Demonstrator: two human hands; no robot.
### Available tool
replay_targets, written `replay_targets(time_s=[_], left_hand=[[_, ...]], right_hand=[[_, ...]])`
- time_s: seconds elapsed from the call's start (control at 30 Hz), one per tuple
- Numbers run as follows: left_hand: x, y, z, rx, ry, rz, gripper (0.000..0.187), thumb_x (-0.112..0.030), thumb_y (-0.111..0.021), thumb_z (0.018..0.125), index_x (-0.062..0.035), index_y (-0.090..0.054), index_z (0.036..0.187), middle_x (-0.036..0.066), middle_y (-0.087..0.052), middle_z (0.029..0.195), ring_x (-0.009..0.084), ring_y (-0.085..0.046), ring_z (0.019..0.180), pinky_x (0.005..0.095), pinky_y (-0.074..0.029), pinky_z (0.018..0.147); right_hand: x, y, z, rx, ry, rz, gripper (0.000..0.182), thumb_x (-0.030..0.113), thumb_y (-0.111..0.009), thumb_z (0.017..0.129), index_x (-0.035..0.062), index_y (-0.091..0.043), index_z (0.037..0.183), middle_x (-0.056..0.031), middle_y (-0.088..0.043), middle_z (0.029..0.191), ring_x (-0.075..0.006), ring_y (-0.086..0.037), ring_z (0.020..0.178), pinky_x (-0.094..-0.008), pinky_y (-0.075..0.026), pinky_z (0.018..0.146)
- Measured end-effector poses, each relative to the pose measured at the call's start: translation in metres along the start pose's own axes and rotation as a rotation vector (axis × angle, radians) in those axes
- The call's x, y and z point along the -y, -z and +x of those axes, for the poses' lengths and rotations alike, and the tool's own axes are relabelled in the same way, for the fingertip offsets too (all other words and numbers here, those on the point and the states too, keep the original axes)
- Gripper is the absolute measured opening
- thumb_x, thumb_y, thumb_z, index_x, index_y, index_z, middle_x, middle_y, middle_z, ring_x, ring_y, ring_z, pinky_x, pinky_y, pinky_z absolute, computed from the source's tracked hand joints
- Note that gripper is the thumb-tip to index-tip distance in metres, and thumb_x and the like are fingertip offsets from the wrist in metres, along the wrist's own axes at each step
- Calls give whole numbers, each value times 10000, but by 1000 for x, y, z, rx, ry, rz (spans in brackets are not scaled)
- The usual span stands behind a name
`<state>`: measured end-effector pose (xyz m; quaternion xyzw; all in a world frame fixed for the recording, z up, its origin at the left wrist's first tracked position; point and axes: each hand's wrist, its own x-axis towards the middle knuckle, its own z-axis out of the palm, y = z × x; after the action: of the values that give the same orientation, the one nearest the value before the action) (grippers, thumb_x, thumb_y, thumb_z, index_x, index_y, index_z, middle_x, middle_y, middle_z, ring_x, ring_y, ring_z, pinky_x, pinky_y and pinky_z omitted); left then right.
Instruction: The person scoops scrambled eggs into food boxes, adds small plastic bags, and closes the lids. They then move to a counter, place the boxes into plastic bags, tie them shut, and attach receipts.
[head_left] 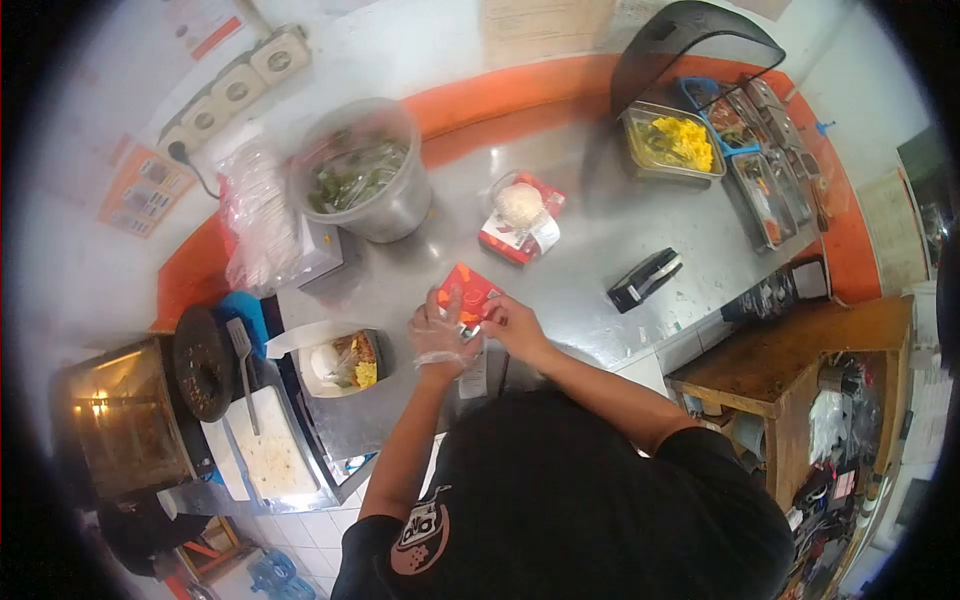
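Red cardboard box [478,286]: over grey steel worktop [570,320], slightly ahead, between both hands; long axis unclear.
Left hand [440,332], clear-gloved: touching it, grip I cannot tell.
Right hand [512,327], bare: pinching its near edge.

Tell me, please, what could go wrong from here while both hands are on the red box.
The open food box sits uncovered near the left hand, so a careless movement might knock it. The right hand looks bare, unlike the gloved left, so it could soil any food it touches.
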<state>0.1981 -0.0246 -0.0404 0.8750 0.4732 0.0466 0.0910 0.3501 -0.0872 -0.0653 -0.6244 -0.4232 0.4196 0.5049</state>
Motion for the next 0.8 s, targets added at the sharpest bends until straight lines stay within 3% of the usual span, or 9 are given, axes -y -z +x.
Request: replay_targets(time_s=[0.13,0.2,0.3,0.33,0.4,0.63,0.73,0.8], left_hand=[[0,14,4,107,6,-18,915,-466,-711,641,-187,-346,1432,149,-278,1439,353,-383,1218,497,-320,960],[5,13,3,109,7,-39,936,-459,-719,637,-188,-326,1441,148,-268,1445,353,-379,1224,497,-318,965],[4,16,3,155,20,-44,977,-447,-732,627,-193,-286,1459,144,-253,1455,352,-374,1233,495,-317,973],[3,18,5,194,35,-26,998,-443,-737,621,-197,-267,1467,143,-249,1459,350,-373,1236,494,-316,976],[4,19,7,196,35,-35,1004,-435,-740,614,-195,-266,1467,140,-248,1460,347,-374,1236,491,-318,977],[5,19,7,219,43,-58,1015,-400,-753,593,-181,-278,1463,141,-244,1472,345,-375,1238,489,-307,991],[5,18,6,205,49,-82,1003,-385,-755,594,-185,-289,1459,145,-248,1474,345,-366,1248,492,-299,999],[6,20,6,183,35,-69,992,-394,-735,600,-170,-292,1458,148,-268,1460,352,-386,1229,486,-320,989]], right_hand=[[-7,-27,0,-69,-55,-216,191,68,-697,788,41,-522,859,-45,-624,721,-118,-588,637,-286,-472,601],[-10,-25,-4,-123,1,-253,240,85,-717,767,25,-495,836,-93,-588,653,-175,-587,608,-339,-468,582],[-27,-19,-1,-33,-27,-55,213,52,-699,781,31,-498,850,-96,-589,693,-178,-597,650,-326,-478,609],[-31,-16,0,-29,-28,-55,213,52,-699,781,31,-498,850,-96,-589,693,-178,-597,650,-326,-478,609],[-37,-12,1,72,17,118,218,4,-687,803,27,-475,846,-31,-555,756,-87,-552,731,-242,-463,646],[-24,-3,1,66,131,-134,254,31,-722,771,36,-476,832,-48,-521,730,-113,-531,696,-262,-443,621],[-29,3,7,20,163,-339,306,80,-760,737,44,-465,810,-70,-512,699,-144,-522,668,-292,-434,603],[-29,7,10,9,117,-411,334,88,-774,684,58,-459,791,-106,-559,793,-311,-554,723,-374,-443,632]])
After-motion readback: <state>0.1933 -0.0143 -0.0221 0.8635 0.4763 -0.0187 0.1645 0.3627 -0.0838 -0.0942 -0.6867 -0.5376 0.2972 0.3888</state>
